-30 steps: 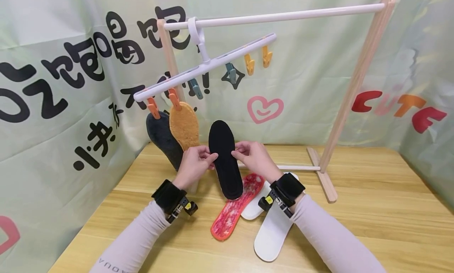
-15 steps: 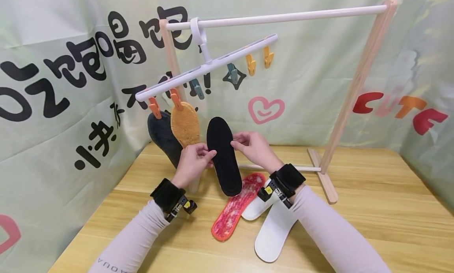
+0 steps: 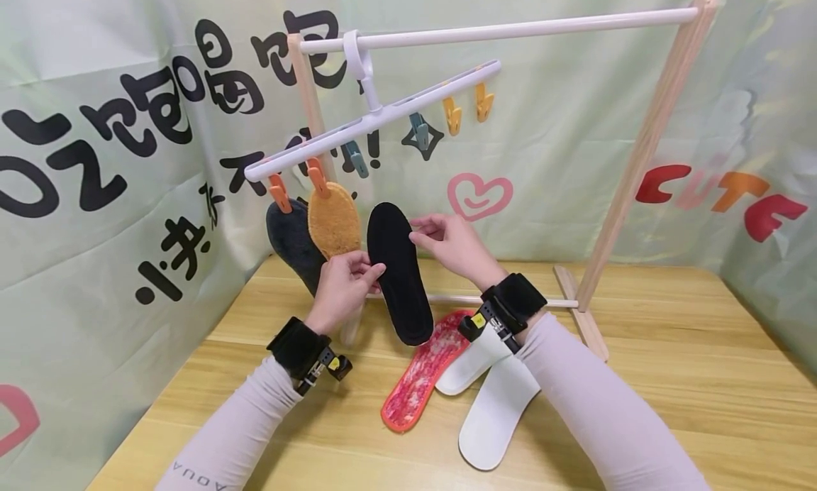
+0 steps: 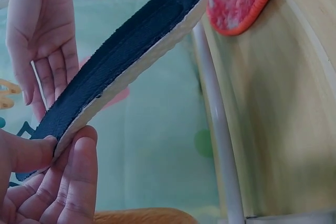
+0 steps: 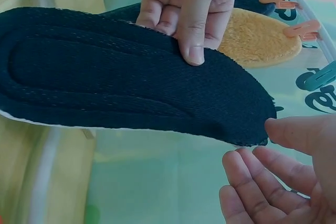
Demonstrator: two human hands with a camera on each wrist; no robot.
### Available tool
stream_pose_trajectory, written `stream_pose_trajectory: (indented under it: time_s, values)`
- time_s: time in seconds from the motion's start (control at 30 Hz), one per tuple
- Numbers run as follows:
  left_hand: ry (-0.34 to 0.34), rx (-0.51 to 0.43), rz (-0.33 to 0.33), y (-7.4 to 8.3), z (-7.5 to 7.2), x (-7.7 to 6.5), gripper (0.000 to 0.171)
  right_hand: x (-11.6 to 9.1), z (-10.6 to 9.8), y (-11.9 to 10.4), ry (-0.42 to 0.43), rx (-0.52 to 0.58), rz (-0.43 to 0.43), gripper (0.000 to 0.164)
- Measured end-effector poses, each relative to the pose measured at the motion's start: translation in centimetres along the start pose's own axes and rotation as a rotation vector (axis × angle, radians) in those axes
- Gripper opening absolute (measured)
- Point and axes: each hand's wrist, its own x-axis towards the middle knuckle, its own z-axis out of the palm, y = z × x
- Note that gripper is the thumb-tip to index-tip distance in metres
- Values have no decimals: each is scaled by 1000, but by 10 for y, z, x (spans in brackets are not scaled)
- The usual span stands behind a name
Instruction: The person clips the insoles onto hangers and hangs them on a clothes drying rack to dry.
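Observation:
My left hand (image 3: pixel 345 285) pinches a black insole (image 3: pixel 397 271) by its left edge, thumb on the dark face and fingers behind. The insole is held up, tilted, above the table; its pale underside (image 4: pixel 126 80) shows in the left wrist view. My right hand (image 3: pixel 454 243) is by the insole's upper right edge, fingers fairly straight, thumb tip right at the rim in the right wrist view. Left of the hands, a yellow fuzzy insole (image 3: pixel 333 218) and a dark grey insole (image 3: pixel 290 232) hang from orange clips (image 3: pixel 317 177) on a white hanger (image 3: pixel 376 118).
The hanger hooks over the white rail (image 3: pixel 510 30) of a wooden stand (image 3: pixel 645 150). Blue clips (image 3: pixel 419 131) and yellow clips (image 3: pixel 484 103) hang from it with nothing in them. A red-pink insole (image 3: pixel 424 381) and two white insoles (image 3: pixel 494 420) lie on the table (image 3: pixel 676 377).
The black insole has risen slightly and shifted a little left with my left hand. My right hand has moved upward along the insole's right edge, towards its upper end.

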Motion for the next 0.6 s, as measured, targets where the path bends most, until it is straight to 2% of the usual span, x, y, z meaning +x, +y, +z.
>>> stream_pose_trajectory:
  time_s: [0.27, 0.6]
  values:
    - [1, 22, 14, 1, -4, 2, 20, 11, -3, -14, -8, -4, -18, 39]
    - [10, 32, 10, 0, -9, 3, 20, 27, -5, -44, 2, 9, -47, 51]
